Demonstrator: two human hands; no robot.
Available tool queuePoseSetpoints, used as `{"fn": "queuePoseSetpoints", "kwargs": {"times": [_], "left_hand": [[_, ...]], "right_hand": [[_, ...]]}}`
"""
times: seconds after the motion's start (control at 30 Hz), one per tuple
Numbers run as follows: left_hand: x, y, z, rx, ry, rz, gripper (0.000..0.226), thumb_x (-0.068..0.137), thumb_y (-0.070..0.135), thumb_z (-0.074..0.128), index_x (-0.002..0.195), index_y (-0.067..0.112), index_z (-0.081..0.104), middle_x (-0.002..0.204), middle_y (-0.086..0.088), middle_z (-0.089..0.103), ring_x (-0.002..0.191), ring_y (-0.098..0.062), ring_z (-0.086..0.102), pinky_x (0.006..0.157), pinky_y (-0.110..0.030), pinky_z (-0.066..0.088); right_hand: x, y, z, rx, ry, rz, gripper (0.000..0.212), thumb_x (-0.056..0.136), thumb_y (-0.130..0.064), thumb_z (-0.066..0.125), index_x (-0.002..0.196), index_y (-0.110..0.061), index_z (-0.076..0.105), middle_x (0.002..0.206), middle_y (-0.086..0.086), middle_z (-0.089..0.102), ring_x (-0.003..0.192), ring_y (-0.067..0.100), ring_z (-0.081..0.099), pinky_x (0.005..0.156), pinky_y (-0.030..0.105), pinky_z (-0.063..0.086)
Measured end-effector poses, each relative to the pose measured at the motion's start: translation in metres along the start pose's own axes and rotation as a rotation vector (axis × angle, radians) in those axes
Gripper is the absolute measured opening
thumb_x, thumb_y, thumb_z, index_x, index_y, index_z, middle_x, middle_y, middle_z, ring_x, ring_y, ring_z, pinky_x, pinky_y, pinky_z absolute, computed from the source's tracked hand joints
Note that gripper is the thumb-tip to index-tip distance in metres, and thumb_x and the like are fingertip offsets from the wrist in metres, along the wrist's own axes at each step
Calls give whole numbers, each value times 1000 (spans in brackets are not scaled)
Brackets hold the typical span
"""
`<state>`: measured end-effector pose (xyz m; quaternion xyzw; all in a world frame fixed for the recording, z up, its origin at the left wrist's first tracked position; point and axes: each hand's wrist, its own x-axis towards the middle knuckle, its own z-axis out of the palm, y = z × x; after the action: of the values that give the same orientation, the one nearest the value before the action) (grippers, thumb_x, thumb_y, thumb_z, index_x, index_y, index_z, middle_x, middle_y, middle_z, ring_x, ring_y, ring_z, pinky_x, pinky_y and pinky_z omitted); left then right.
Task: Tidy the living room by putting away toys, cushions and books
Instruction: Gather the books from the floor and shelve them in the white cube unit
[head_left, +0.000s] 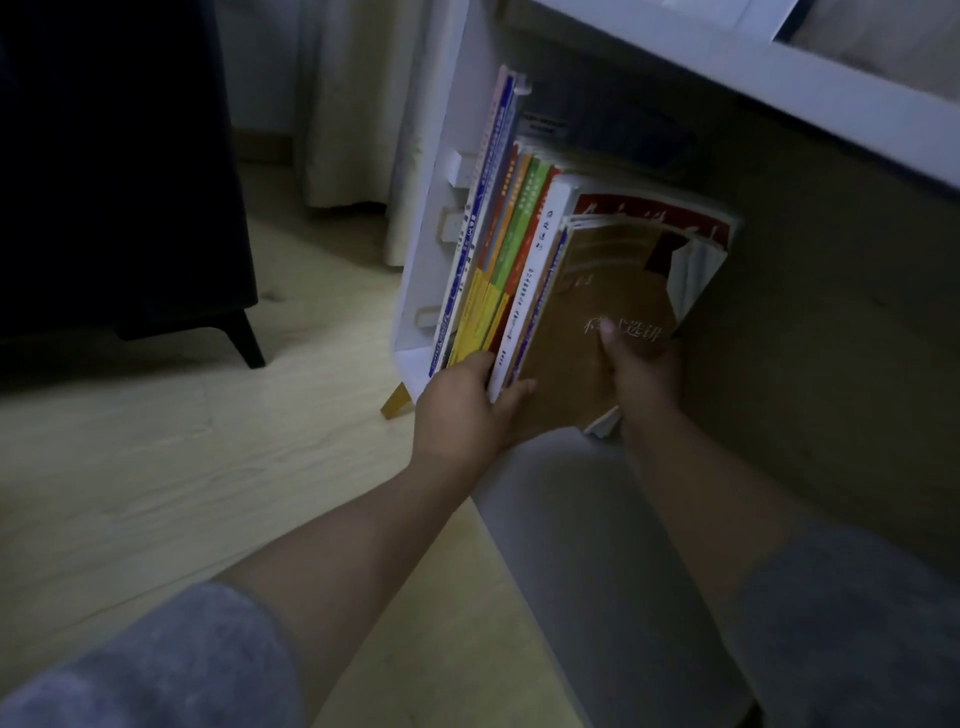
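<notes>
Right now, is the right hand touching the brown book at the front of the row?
Touching. The head view shows the right hand gripping the brown book near its lower edge, with the thumb lying on the cover.

Dim room, pale wood floor (156, 441), dark furniture (114, 182) on a tapered leg, cream curtain (353, 104) behind.

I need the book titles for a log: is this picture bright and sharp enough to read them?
Head view: dim overall, shelf unit nearly black inside; the brown book held by the left hand and right hand shows faint white characters, partly under the right thumb; the upright spines look soft, small print unreadable.
</notes>
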<state>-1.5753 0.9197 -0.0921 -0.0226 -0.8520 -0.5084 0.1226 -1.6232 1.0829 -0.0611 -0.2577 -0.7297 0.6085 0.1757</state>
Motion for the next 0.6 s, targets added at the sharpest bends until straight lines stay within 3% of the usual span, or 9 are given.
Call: {"fn": "queuePoseSetpoints", "kwargs": {"times": [0.07,0.13,0.3,0.4,0.53,0.6], "left_hand": [[-3,-7,0,-16,-31,11,29,84,40,66,100,16,62,98,-2,70,86,-21,64,73,-39,55],[-4,-12,-1,13,-66,29,24,83,32,68,99,16,61,98,-3,70,87,-22,65,73,-38,55],[-8,-17,-2,138,-74,94,12,86,20,60,95,13,58,96,-5,68,87,-25,61,65,-29,43],[-6,-20,-3,179,-44,131,13,88,22,58,96,12,57,97,-8,67,86,-27,59,65,-31,43],[-3,-17,-7,276,-68,169,21,92,31,55,100,12,57,104,-9,66,90,-28,61,69,-31,45],[-1,-16,-9,421,-114,173,27,95,39,50,96,13,56,101,-10,66,88,-28,62,65,-29,40]], "right_hand": [[-1,1,-1,1,-21,10,102,64,-55,80,148,-26,30,144,7,46,129,31,48,104,51,43],[-4,4,-1,11,-70,20,119,45,-73,79,146,-29,33,141,4,50,125,30,52,102,50,45],[-8,30,5,3,-62,19,128,29,-90,67,139,-29,41,135,2,55,120,25,57,100,45,48],[-11,39,12,11,-115,25,116,35,-90,67,135,-36,44,131,0,59,115,25,60,97,48,50],[-20,29,18,-1,-136,-44,78,72,-60,70,139,-28,44,135,2,56,120,25,56,100,45,49],[-18,34,18,20,-121,-46,79,71,-59,71,139,-30,45,136,1,55,121,23,55,100,44,49]]}}
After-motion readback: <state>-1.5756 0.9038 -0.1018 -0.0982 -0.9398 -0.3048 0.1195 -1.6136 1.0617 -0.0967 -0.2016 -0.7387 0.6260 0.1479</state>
